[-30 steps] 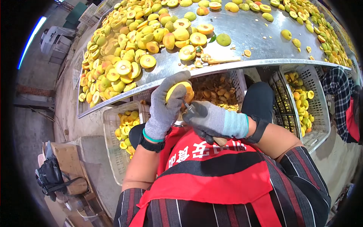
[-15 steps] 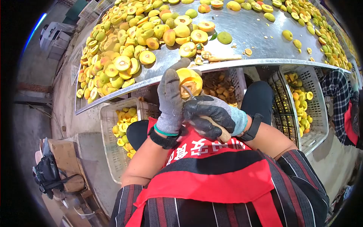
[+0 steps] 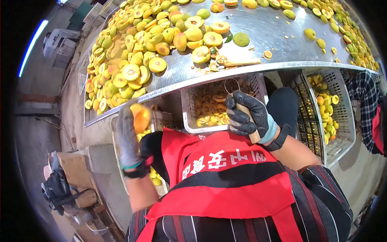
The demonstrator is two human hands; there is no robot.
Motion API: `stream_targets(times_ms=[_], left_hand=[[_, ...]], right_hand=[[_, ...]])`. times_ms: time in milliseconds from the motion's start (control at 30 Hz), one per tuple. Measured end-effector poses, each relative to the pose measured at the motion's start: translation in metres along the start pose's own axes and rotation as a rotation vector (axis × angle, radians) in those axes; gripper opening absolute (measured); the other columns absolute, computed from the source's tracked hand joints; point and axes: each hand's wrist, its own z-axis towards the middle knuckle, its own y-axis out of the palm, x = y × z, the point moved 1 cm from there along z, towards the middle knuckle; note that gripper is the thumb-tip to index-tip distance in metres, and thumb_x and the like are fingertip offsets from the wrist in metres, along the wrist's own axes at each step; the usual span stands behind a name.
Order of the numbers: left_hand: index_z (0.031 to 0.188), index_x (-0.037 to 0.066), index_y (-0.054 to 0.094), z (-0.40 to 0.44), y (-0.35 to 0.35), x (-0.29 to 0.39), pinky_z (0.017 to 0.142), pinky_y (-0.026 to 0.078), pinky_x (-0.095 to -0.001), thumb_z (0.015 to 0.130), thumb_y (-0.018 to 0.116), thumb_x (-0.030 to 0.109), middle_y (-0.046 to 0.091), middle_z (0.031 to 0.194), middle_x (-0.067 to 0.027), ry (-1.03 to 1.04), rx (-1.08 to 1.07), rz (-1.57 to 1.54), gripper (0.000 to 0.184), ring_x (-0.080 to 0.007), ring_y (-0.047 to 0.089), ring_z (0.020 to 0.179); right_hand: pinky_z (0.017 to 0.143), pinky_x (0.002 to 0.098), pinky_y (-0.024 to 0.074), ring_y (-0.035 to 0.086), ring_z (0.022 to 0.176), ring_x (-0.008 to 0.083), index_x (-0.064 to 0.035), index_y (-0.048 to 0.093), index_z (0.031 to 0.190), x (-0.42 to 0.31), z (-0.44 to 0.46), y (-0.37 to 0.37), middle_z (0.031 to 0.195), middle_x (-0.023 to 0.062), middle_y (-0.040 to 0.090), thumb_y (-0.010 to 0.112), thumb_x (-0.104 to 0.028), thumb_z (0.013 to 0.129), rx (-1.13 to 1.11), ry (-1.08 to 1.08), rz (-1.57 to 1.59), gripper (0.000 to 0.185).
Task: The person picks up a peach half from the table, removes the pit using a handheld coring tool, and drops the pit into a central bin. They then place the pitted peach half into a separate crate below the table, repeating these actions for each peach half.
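My left hand, in a grey glove, is at the left over a white crate of cut fruit. A hollowed peach half rests against its palm and fingers; the thumb is hidden. In my right hand, gloved in grey and black, is a pitting tool with a wooden handle, its thin metal loop pointing up toward the table edge. Below that loop stands a white crate of pits and scraps. Many halved peaches are heaped on the metal table.
A wooden-handled tool lies among scraps near the table's raised front edge. At right is another crate with fruit halves, beside a person's plaid sleeve. Cardboard boxes and a black bag stand at left.
My hands have come apart. The left one went left and down with the peach half, while the right one moved right with the pitting tool, uncovering the crate of scraps.
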Motion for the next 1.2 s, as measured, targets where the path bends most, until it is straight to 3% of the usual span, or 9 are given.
stream_targets(times_ms=[33,133,267,433,600,767,1000,1067,1200], left_hand=[[0.110,-0.001,0.054,0.001,-0.032,-0.002,0.084,0.044,-0.0341,0.086,0.056,0.024,0.058,0.108,-0.0162,-0.168,-0.054,0.294,0.036,-0.0268,0.056,0.097],[0.111,0.000,0.055,0.027,-0.069,-0.011,0.085,0.044,-0.0341,0.081,0.062,0.026,0.059,0.107,-0.0180,-0.042,-0.172,0.831,0.040,-0.0277,0.056,0.100],[0.120,0.002,0.048,0.099,-0.012,-0.010,0.076,0.046,-0.0297,0.078,0.066,0.025,0.057,0.110,-0.0125,0.068,-0.185,0.687,0.051,-0.0175,0.059,0.082],[0.121,0.009,0.049,0.160,0.060,-0.062,0.081,0.046,-0.0346,0.069,0.069,0.021,0.056,0.115,-0.0133,0.456,-0.336,1.004,0.057,-0.0266,0.060,0.093],[0.103,0.007,0.059,0.164,0.084,-0.038,0.084,0.044,-0.0387,0.070,0.064,0.022,0.058,0.108,-0.0140,0.068,-0.446,1.105,0.037,-0.0324,0.055,0.099],[0.104,0.005,0.059,0.137,0.068,-0.054,0.049,0.044,-0.0215,0.086,0.053,0.020,0.056,0.074,-0.0052,-0.356,-0.400,0.208,0.024,-0.0079,0.053,0.057],[0.109,0.006,0.057,0.110,0.075,-0.046,0.053,0.047,-0.0230,0.086,0.057,0.025,0.061,0.077,-0.0048,-0.109,-0.464,0.494,0.030,-0.0096,0.054,0.061],[0.109,0.006,0.057,0.110,0.083,-0.038,0.055,0.048,-0.0245,0.086,0.057,0.025,0.062,0.080,-0.0048,-0.249,-0.448,0.492,0.030,-0.0102,0.057,0.065],[0.112,0.004,0.055,0.087,0.093,-0.009,0.070,0.049,-0.0251,0.087,0.056,0.019,0.062,0.087,-0.0043,-0.250,-0.435,-0.110,0.029,-0.0112,0.058,0.076]], right_hand=[[0.036,0.0218,0.0328,0.037,0.037,0.0104,-0.0048,0.052,0.093,0.000,-0.001,-0.002,0.054,0.0018,0.041,0.039,-0.028,0.093,0.019,-0.014,-0.033,0.026],[0.036,0.0218,0.0333,0.038,0.038,0.0108,-0.0041,0.051,0.094,0.002,0.003,-0.009,0.055,0.0026,0.042,0.039,-0.026,0.093,0.011,-0.005,-0.048,0.025],[0.035,0.0216,0.0338,0.039,0.039,0.0120,-0.0043,0.050,0.094,0.007,0.007,-0.019,0.056,0.0037,0.043,0.038,-0.026,0.093,0.066,-0.016,-0.095,0.025],[0.034,0.0213,0.0335,0.041,0.039,0.0120,-0.0051,0.050,0.090,0.007,0.006,-0.024,0.057,0.0041,0.045,0.038,-0.027,0.094,0.152,-0.006,-0.178,0.025],[0.038,0.0246,0.0355,0.042,0.037,0.0142,-0.0037,0.050,0.092,0.008,0.007,-0.025,0.053,0.0037,0.043,0.037,-0.027,0.094,0.155,0.005,-0.186,0.027],[0.038,0.0240,0.0349,0.042,0.037,0.0135,-0.0046,0.051,0.093,0.013,0.010,-0.022,0.055,0.0034,0.044,0.037,-0.028,0.094,0.182,0.006,-0.264,0.027],[0.038,0.0234,0.0344,0.042,0.038,0.0131,-0.0045,0.050,0.093,0.019,0.012,-0.017,0.056,0.0036,0.045,0.037,-0.028,0.094,0.165,0.008,-0.318,0.027],[0.037,0.0229,0.0342,0.042,0.039,0.0127,-0.0048,0.050,0.094,0.018,0.010,-0.012,0.057,0.0034,0.045,0.038,-0.028,0.094,0.244,-0.041,-0.417,0.027],[0.035,0.0212,0.0340,0.042,0.039,0.0115,-0.0090,0.053,0.090,0.004,0.010,-0.004,0.058,0.0026,0.048,0.042,-0.039,0.092,0.403,-0.098,-0.462,0.032]])
